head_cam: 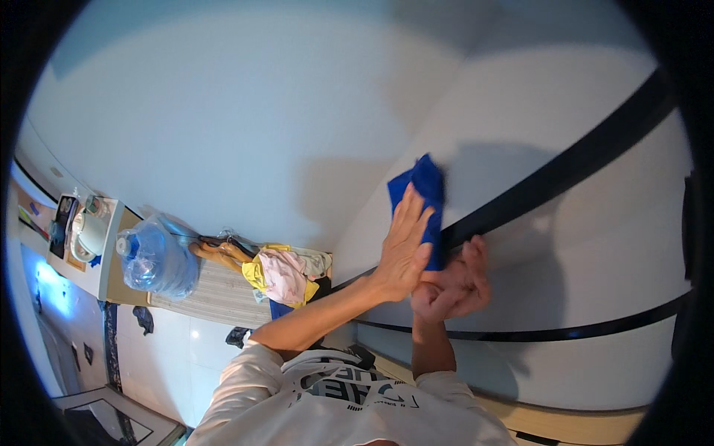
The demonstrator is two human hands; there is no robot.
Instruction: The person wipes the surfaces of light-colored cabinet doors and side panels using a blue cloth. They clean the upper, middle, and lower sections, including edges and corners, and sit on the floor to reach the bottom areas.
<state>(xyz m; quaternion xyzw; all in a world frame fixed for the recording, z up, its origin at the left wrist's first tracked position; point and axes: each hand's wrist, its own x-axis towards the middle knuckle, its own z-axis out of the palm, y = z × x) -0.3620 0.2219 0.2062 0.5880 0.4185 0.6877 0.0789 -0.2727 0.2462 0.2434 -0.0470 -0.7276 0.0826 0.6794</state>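
Observation:
A folded blue cloth point(427, 178) lies against a glossy white panel, just above a wide black strip point(519, 195) that slants across it. My left hand point(403, 245) is laid nearly flat on the cloth, pressing it to the surface with the fingers pointing up. Just below and to the right, my right hand point(454, 287) is raised beside the lower end of the cloth. Its fingers are loosely curled and somewhat blurred, and I see nothing in them. Whether it touches the cloth or the strip is not clear.
To the left, a low wooden top point(231, 292) holds a plastic-wrapped water bottle point(159, 256), hangers point(223, 251) and crumpled clothes point(284, 273). Beyond stands a cabinet with a white kettle point(89, 237). A thinner black strip point(502, 335) runs below my hands. Black scraps point(144, 319) lie on the tiled floor.

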